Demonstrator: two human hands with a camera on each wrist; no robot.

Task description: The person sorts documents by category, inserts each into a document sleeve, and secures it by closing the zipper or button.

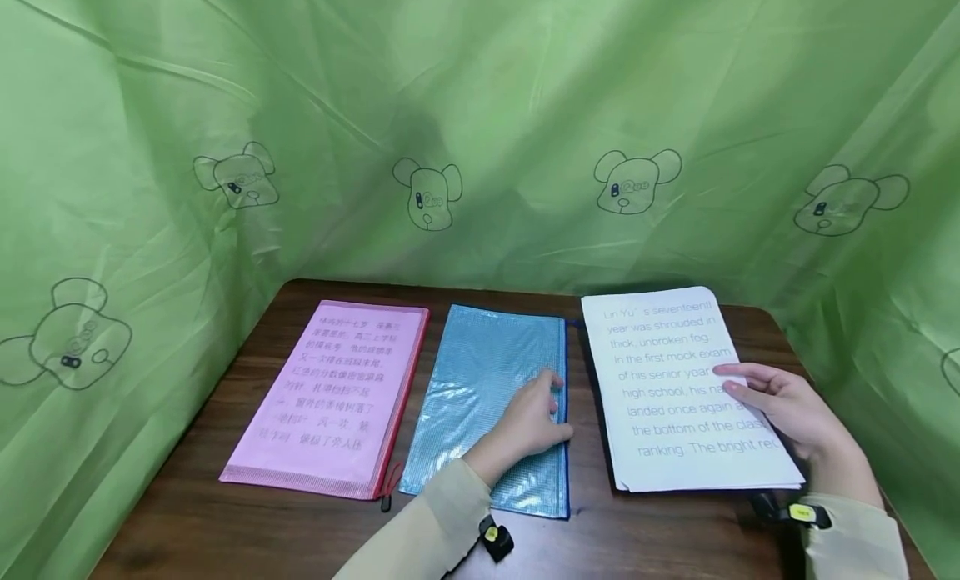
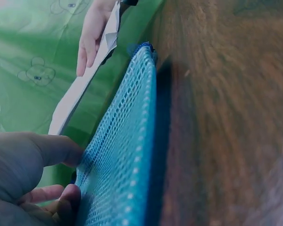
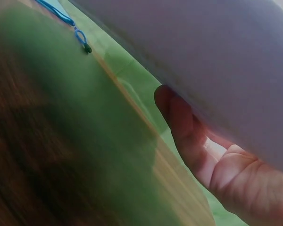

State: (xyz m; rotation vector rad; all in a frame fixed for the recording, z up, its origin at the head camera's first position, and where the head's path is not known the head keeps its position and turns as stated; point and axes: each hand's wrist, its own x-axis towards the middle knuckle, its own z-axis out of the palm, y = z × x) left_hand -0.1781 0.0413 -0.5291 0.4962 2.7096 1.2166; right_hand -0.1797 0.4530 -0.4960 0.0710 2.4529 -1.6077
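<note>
A blue mesh zip pouch lies flat on the table. My left hand rests on its right part, thumb and fingers bent near the dark blue zip edge. In the left wrist view a gap separates the thumb from the fingertips at the mesh. My right hand grips a stack of white paper sheets printed with English text by its right edge. From the right wrist view, the sheets are raised off the table, fingers beneath them.
On the left lies a pink zip pouch with Chinese text showing and a red zip with a cord pull. A blue zip cord shows beyond the sheets. Green curtain with bear drawings surrounds the brown wooden table.
</note>
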